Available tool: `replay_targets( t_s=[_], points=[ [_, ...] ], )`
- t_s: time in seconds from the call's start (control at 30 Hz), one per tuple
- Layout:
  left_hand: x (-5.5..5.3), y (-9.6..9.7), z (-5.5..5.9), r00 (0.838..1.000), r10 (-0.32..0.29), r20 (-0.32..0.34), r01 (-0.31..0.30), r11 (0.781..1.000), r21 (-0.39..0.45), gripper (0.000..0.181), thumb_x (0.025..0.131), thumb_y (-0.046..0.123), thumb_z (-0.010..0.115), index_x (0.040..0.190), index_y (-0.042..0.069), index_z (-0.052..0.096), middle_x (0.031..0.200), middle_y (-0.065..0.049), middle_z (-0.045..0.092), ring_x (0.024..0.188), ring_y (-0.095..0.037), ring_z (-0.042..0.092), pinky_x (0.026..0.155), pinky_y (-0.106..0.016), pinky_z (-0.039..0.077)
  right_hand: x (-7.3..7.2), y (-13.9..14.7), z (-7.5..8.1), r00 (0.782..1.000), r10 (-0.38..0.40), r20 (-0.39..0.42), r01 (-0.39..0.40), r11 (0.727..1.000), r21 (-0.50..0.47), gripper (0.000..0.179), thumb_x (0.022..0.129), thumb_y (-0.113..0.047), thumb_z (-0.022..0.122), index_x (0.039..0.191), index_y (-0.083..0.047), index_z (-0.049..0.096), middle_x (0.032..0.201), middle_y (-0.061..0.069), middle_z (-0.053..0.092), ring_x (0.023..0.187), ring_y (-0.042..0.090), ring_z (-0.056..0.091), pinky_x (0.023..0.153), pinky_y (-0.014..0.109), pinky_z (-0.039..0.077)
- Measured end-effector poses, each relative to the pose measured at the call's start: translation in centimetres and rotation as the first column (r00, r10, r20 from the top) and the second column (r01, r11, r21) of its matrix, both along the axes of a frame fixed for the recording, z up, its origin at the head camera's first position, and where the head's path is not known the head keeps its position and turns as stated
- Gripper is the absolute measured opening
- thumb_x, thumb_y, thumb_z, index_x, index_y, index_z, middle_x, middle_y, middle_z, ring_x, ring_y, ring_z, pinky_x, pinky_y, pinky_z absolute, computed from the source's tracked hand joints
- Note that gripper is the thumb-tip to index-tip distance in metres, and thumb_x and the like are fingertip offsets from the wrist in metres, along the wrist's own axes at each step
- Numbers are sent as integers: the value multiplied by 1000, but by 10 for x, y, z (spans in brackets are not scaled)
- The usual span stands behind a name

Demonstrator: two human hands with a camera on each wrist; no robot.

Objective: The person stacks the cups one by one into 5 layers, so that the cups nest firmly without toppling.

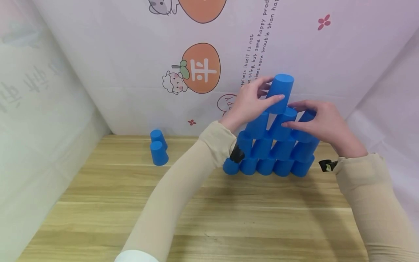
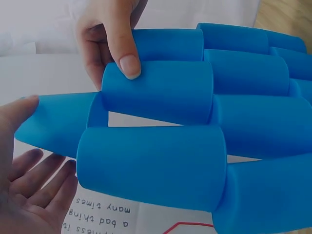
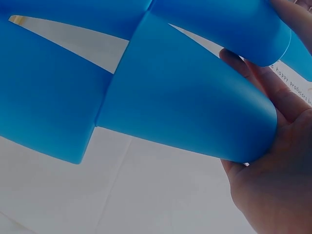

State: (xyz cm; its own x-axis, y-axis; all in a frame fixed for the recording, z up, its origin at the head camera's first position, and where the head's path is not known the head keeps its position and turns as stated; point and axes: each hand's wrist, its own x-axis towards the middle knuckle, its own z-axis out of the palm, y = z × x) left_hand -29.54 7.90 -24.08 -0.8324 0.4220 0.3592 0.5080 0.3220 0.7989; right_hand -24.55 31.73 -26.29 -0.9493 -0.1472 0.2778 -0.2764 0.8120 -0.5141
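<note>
A blue plastic cup [image 1: 282,92] stands upside down at the top of a pyramid of similar cups. My left hand [image 1: 250,102] holds it from the left, thumb in front and fingers behind. It sits across the left and middle cups of the row below. My right hand [image 1: 327,122] reaches round that row's right end. Its thumb presses the middle cup [image 2: 156,90] in the left wrist view, with fingers behind. The right-end cup [image 3: 195,102] lies within the right hand's palm side in the right wrist view. Lower rows hold several upside-down cups.
Two more blue cups [image 1: 159,153] stand upside down at the left, one in front of the other. The pyramid rests on a wooden table [image 1: 229,218] near the back. A white printed cloth [image 1: 131,72] hangs close behind it.
</note>
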Motion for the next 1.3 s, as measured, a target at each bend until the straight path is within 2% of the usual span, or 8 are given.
replay_targets(
  t_s=[0.3, 0.57, 0.67, 0.77, 0.9, 1.0, 1.17, 1.3],
  points=[
    [3, -18, -3, 999, 35, -3, -34, 996, 81, 71, 92, 51, 72, 153, 28, 45, 145, 11, 54, 127, -7, 52, 101, -31, 49, 5, 2, 3, 999, -2, -43, 0, 999, -40, 74, 87, -42, 82, 148, -12, 54, 150, 16, 50, 142, 44, 36, 103, 78, 29],
    [8, -62, -6, 986, 115, -118, -92, 979, 184, 66, 91, 44, 76, 148, 20, 53, 141, 6, 59, 126, -6, 54, 103, -23, 46, 28, -2, 14, 984, -54, -169, 37, 994, -103, 73, 87, -33, 83, 151, -23, 51, 154, 9, 48, 145, 38, 33, 109, 76, 22],
    [7, -88, -10, 977, 160, -142, -129, 970, 206, 63, 91, 42, 77, 146, 19, 56, 138, 6, 62, 124, -4, 55, 103, -22, 45, 38, -8, 16, 967, -42, -252, 10, 992, -126, 71, 84, -25, 87, 148, -26, 56, 149, 5, 53, 142, 30, 39, 113, 69, 24],
    [8, -115, -16, 966, 195, -171, -156, 963, 219, 61, 92, 39, 78, 144, 15, 57, 136, 4, 63, 124, -7, 57, 105, -22, 42, 46, -17, 17, 929, 14, -369, -51, 994, -91, 73, 77, -15, 92, 143, -25, 61, 143, 2, 59, 137, 14, 46, 117, 46, 30],
    [11, -150, -27, 957, 229, -177, -186, 955, 231, 59, 93, 35, 78, 143, 13, 57, 135, 4, 63, 125, -11, 57, 106, -21, 41, 53, -31, 15, 863, 124, -489, -151, 988, -15, 81, 65, -5, 97, 139, -18, 66, 136, 1, 64, 129, 3, 51, 107, 20, 34],
    [13, -174, -38, 951, 273, -149, -238, 947, 216, 59, 93, 36, 78, 144, 14, 56, 136, 3, 63, 125, -11, 57, 107, -22, 40, 55, -43, 10, 833, 194, -518, -224, 975, 5, 84, 60, -4, 98, 136, -14, 67, 133, 3, 66, 127, 7, 54, 106, 19, 37],
    [17, -210, -62, 937, 341, -84, -319, 927, 198, 58, 95, 34, 76, 144, 12, 55, 138, -4, 61, 128, -17, 55, 111, -32, 40, 56, -69, -6, 842, 278, -462, -322, 947, -16, 82, 60, -7, 100, 135, -15, 67, 133, 1, 66, 125, 18, 58, 105, 22, 42],
    [20, -236, -87, 925, 379, -26, -369, 913, 175, 59, 96, 34, 74, 145, 7, 53, 141, -10, 58, 132, -27, 51, 113, -42, 37, 51, -94, -28, 856, 360, -371, -413, 908, -71, 77, 67, -13, 98, 137, -17, 65, 135, -1, 64, 127, 20, 57, 106, 38, 46]
  ],
)
